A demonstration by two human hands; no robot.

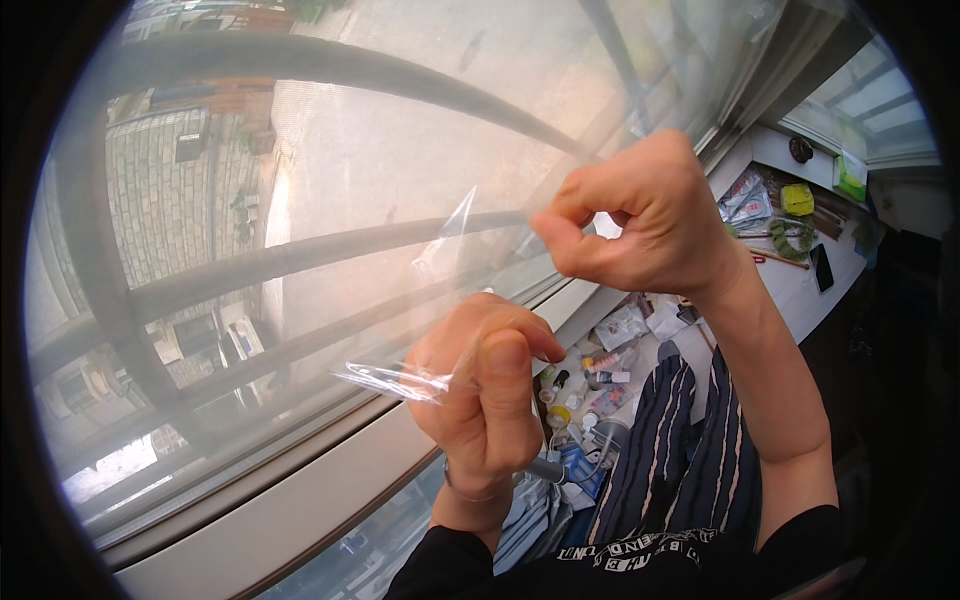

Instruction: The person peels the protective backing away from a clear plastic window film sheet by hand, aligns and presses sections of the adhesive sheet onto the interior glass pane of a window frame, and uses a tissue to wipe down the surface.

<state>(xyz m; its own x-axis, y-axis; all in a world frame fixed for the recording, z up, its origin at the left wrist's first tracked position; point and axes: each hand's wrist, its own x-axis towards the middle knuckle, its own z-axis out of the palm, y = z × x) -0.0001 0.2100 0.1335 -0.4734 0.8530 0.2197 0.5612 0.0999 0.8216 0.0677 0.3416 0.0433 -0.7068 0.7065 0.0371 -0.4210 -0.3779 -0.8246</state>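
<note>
A thin, clear piece of plastic film [392, 379] is pinched between the thumb and curled fingers of my left hand [478, 385], low in front of the window. Its shiny folds stick out to the left of the hand, and a see-through part rises to a pointed tip above it. Higher and to the right, my right hand [640, 215] is closed, thumb against curled forefinger. What it grips, if anything, is too small or too clear to make out. Both hands are held in the air, apart from each other.
The window pane [360, 160] with dark bars outside fills the left, above a pale sill [280, 490]. Below me, small bottles and packets [600, 380] crowd a white surface. At right are a phone [822, 268], a yellow packet [797, 199] and a green box [851, 177].
</note>
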